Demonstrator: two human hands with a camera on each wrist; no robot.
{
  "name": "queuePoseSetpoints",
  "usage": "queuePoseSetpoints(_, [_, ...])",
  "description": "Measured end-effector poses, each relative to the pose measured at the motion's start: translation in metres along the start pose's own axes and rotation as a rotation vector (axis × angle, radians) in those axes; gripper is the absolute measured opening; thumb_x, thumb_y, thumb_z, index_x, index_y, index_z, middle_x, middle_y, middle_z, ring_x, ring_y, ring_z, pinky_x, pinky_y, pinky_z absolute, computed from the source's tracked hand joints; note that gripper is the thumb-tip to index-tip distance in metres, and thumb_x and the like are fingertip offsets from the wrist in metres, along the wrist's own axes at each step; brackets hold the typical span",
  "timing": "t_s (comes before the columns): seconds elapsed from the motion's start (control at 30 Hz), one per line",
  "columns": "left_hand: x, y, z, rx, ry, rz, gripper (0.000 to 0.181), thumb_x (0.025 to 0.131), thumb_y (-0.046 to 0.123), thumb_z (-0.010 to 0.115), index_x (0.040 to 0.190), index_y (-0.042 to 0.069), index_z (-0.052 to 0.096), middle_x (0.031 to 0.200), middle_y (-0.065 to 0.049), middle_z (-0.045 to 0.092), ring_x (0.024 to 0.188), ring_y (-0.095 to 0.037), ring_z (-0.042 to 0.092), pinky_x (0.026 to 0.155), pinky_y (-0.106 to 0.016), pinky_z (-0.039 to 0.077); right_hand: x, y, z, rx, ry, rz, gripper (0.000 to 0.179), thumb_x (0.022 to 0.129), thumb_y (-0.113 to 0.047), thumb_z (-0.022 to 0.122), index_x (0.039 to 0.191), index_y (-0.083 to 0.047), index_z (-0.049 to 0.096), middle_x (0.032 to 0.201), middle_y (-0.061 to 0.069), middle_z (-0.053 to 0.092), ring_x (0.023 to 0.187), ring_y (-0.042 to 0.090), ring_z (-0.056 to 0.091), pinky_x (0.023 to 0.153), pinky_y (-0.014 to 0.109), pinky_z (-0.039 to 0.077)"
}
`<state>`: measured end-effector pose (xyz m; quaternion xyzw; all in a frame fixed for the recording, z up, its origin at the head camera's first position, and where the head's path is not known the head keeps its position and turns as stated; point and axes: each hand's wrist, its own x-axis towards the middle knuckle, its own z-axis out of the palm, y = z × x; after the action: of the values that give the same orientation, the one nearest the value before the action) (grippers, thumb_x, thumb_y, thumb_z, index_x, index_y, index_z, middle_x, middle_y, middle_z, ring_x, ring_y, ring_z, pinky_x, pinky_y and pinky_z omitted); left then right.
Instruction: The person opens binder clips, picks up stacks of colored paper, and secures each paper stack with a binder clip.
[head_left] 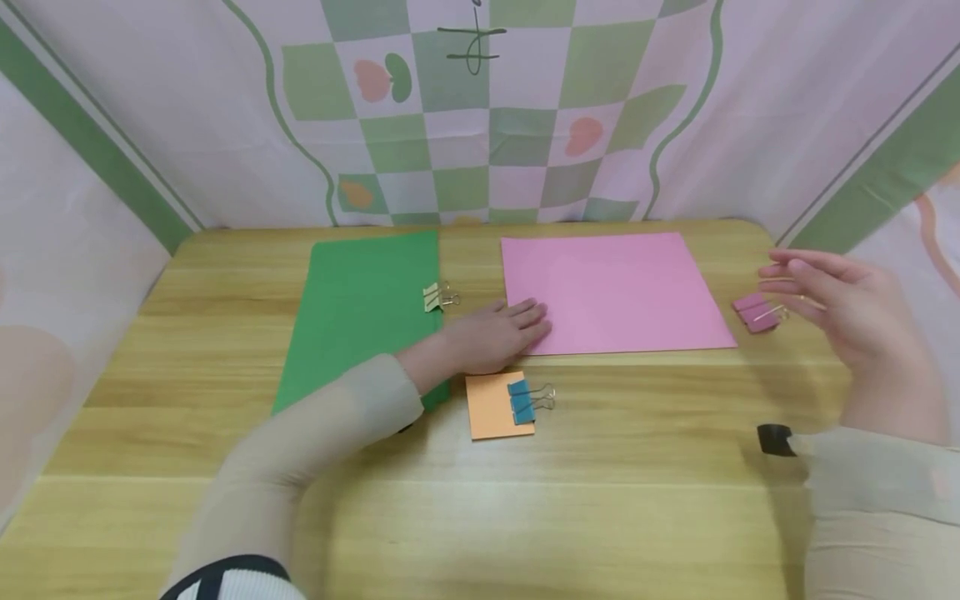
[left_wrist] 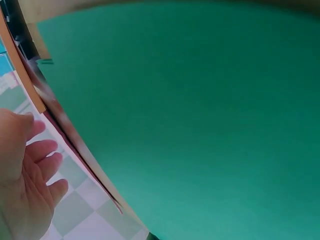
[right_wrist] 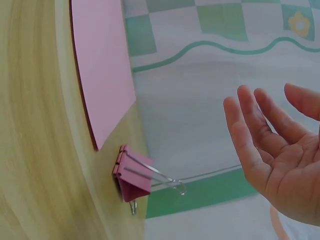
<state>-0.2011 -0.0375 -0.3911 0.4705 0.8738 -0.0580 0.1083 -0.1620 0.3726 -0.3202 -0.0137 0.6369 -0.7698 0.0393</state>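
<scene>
My left hand [head_left: 495,336] lies with its fingers extended over the lower left corner of a pink paper stack [head_left: 607,292]. In the left wrist view, that hand [left_wrist: 30,175] shows its fingers slightly bent and holding nothing. Off the stack's right side, a pink binder clip [head_left: 753,313] rests on the table with its wire handles pointing right. My right hand [head_left: 862,312] hovers just right of this clip, fingers loosely bent. The right wrist view shows the palm of the right hand [right_wrist: 285,155] bare and the binder clip [right_wrist: 134,175] apart from it.
Green paper [head_left: 360,308] lies on the left, a cream binder clip [head_left: 432,298] on its right edge. Nearer me, a blue binder clip [head_left: 521,402] grips an orange note pad [head_left: 489,408]. A patterned curtain [head_left: 525,142] hangs behind the wooden table [head_left: 600,517].
</scene>
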Motion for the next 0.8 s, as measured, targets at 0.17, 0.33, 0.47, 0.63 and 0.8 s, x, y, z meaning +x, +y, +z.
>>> queuePoseSetpoints(0.17, [0.005, 0.002, -0.001, -0.002, -0.027, -0.006, 0.053, 0.111, 0.029, 0.025, 0.160, 0.014, 0.016, 0.168, -0.009, 0.009, 0.156, -0.024, 0.006, 0.125, -0.046, 0.020, -0.002, -0.001, -0.006, 0.006, 0.053, 0.039, 0.023, 0.100, -0.005, 0.055, 0.113, -0.007, 0.074, 0.100, 0.002, 0.078, 0.091, 0.011, 0.075, 0.079, 0.016, 0.058])
queuePoseSetpoints(0.33, [0.007, 0.006, -0.001, 0.007, -0.056, 0.002, 0.052, 0.110, 0.022, 0.026, 0.160, 0.013, 0.013, 0.168, -0.009, 0.006, 0.156, -0.025, 0.006, 0.124, -0.045, 0.021, -0.001, 0.002, -0.012, -0.019, 0.072, 0.052, 0.022, 0.099, -0.008, 0.057, 0.112, -0.010, 0.075, 0.097, 0.000, 0.078, 0.089, 0.010, 0.075, 0.077, 0.014, 0.057])
queuePoseSetpoints(0.47, [0.008, 0.008, -0.001, -0.007, -0.061, -0.001, 0.051, 0.110, 0.016, 0.024, 0.160, 0.012, 0.013, 0.168, -0.009, 0.006, 0.156, -0.025, 0.006, 0.124, -0.043, 0.022, -0.001, 0.003, -0.016, -0.035, 0.102, 0.070, 0.020, 0.098, -0.011, 0.060, 0.110, -0.013, 0.075, 0.096, -0.002, 0.078, 0.087, 0.008, 0.075, 0.075, 0.013, 0.057])
queuePoseSetpoints(0.63, [0.009, 0.009, -0.001, 0.001, -0.075, -0.010, 0.052, 0.110, 0.010, 0.022, 0.160, 0.012, 0.011, 0.168, -0.009, 0.004, 0.156, -0.025, 0.005, 0.124, -0.038, 0.021, 0.001, 0.005, -0.019, -0.016, 0.116, 0.066, 0.019, 0.098, -0.009, 0.060, 0.107, -0.012, 0.076, 0.094, -0.002, 0.078, 0.085, 0.008, 0.075, 0.074, 0.014, 0.057])
queuePoseSetpoints(0.8, [0.011, 0.008, 0.001, 0.019, -0.081, -0.007, 0.053, 0.109, 0.005, 0.023, 0.160, 0.011, 0.011, 0.168, -0.009, 0.003, 0.156, -0.026, 0.005, 0.123, -0.035, 0.023, 0.004, 0.006, -0.021, -0.032, 0.137, 0.069, 0.020, 0.098, -0.008, 0.059, 0.099, -0.014, 0.078, 0.089, -0.003, 0.078, 0.080, 0.006, 0.074, 0.072, 0.013, 0.057])
